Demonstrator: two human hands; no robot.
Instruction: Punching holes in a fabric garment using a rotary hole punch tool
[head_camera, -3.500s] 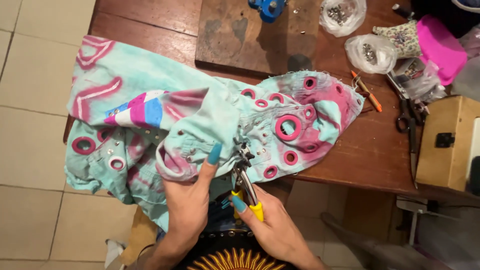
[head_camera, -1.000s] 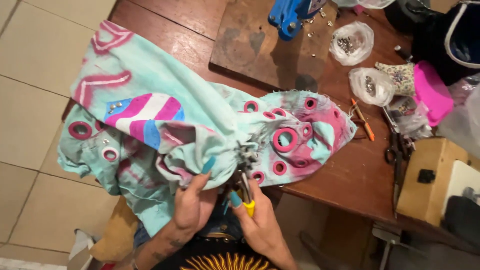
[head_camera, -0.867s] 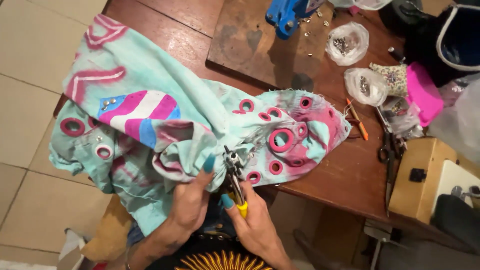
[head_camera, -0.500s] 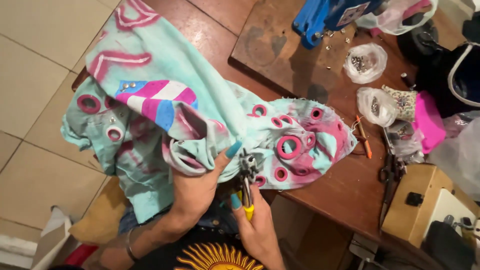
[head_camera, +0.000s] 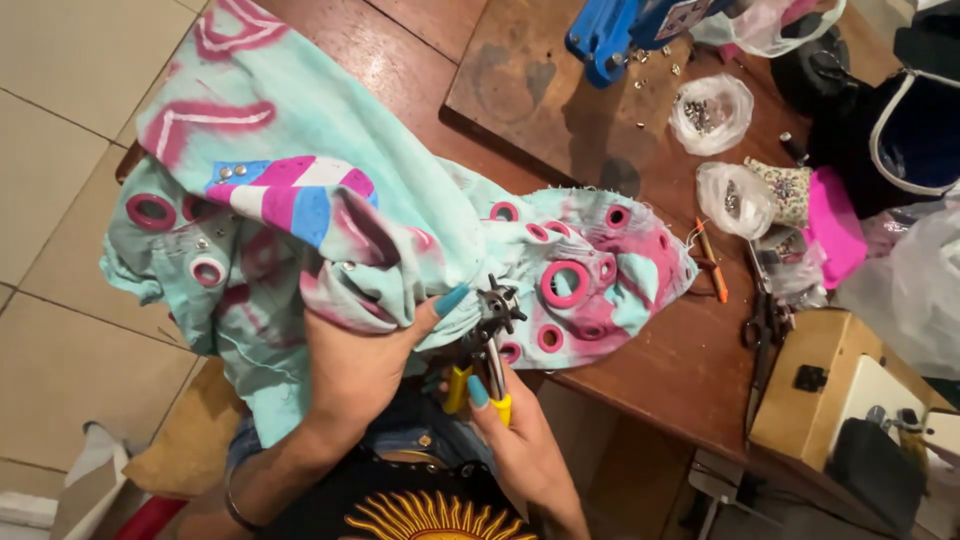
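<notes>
I am gripping the turquoise-and-pink garment (head_camera: 400, 230) draped over the table (head_camera: 650, 370) edge with my left hand (head_camera: 360, 350), while my right hand (head_camera: 520, 440) fingers are squeezing the yellow-handled punch pliers (head_camera: 487, 345) against its hem.

Turquoise-and-pink garment (head_camera: 400, 210), yellow-handled punch pliers (head_camera: 487, 345)

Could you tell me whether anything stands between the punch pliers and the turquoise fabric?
Nothing visible does. The right hand holds the yellow-handled punch pliers, whose head already meets the edge of the turquoise fabric. The left hand grips the fabric right beside it; only its thumb lies close by.
</notes>
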